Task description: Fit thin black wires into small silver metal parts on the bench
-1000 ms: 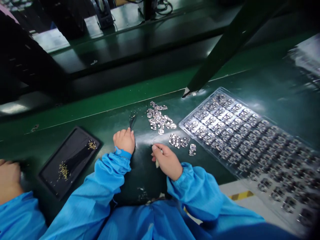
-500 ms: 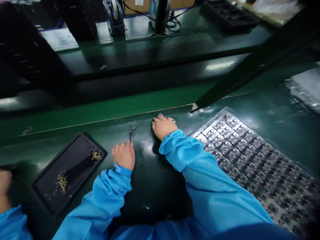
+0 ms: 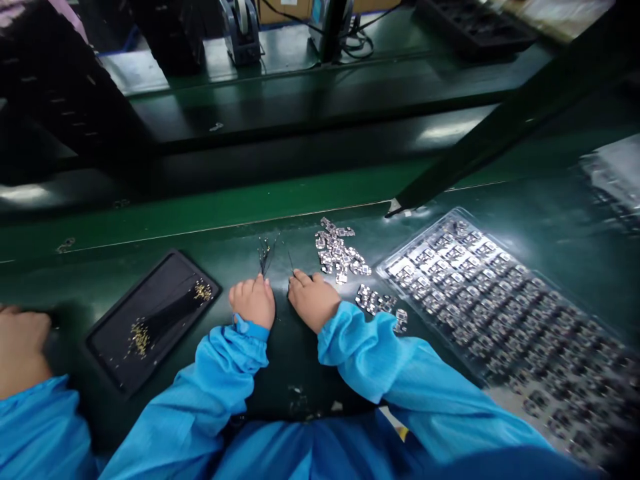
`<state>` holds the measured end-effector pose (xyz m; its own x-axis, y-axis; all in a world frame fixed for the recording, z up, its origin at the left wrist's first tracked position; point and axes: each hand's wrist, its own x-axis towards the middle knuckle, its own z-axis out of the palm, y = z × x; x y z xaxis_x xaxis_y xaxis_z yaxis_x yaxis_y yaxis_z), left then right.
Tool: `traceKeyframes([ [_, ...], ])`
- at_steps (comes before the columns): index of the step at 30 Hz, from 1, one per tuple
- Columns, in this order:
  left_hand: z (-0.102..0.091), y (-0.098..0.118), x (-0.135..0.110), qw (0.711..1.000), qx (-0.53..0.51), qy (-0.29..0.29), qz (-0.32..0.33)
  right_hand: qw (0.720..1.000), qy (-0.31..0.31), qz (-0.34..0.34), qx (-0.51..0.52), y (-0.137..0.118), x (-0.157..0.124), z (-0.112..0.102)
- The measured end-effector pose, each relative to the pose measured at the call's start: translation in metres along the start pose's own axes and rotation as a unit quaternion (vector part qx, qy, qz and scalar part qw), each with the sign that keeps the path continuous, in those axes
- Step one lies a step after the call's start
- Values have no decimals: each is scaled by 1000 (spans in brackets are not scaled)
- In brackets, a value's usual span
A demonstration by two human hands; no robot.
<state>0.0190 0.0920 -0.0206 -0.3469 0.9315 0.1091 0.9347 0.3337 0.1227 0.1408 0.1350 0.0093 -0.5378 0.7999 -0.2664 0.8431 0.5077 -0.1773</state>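
My left hand (image 3: 253, 303) is closed around a bunch of thin dark wires (image 3: 265, 257), whose fine tips fan out beyond the fingers. Close by on the right, my right hand (image 3: 314, 300) rests low over the bench with its fingers together. A single thin wire (image 3: 291, 260) sticks out at its fingertips and appears pinched there. Just beyond this hand lies a loose pile of small silvery parts (image 3: 340, 250). A smaller group of such parts (image 3: 373, 300) sits beside my right wrist.
A black tray (image 3: 167, 303) on the left holds gold-tipped wires. At right, a clear plastic tray (image 3: 383, 270) carries rows of small parts. Another person's hand (image 3: 23, 347) is at the left edge. A dark slanted post (image 3: 450, 153) meets the bench behind.
My right hand has drawn back from the silvery parts toward my left hand, uncovering the pile. The other person's hand shows more at the left. The camera view has shifted slightly.
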Motion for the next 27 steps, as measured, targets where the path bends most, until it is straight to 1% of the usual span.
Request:
traceKeyframes([
  [3, -1, -2, -14, 1000, 5, 11, 11, 1000, 14, -4, 9, -6, -18, 12],
  [7, -3, 1, -38, 999, -2, 15, 35, 999, 51, 2, 15, -11, -41, 26],
  [9, -6, 5, -50, 999, -11, 9, 51, 998, 63, -14, 25, -11, -50, 30],
  [11, -9, 7, -60, 998, -22, 2, 63, 995, 75, -44, 39, -8, -58, 32],
  [13, -14, 6, -66, 997, -40, -11, 72, 993, 92, -56, 54, -3, -64, 32],
  [16, -20, -7, -70, 992, -71, -51, 86, 990, 123, -17, 66, 7, -72, 32],
  [18, -22, -19, -73, 991, -69, -65, 90, 988, 139, 10, 69, 11, -76, 32],
  [20, -22, -29, -80, 993, -46, -57, 97, 986, 150, 22, 67, 12, -78, 34],
  [22, -21, -34, -89, 992, -20, -40, 119, 986, 154, 24, 66, 11, -79, 35],
  [24, -20, -34, -97, 990, -4, -29, 137, 986, 153, 27, 67, 8, -78, 35],
  [27, -19, -29, -104, 990, 7, -20, 141, 987, 141, 32, 70, 4, -76, 33],
])
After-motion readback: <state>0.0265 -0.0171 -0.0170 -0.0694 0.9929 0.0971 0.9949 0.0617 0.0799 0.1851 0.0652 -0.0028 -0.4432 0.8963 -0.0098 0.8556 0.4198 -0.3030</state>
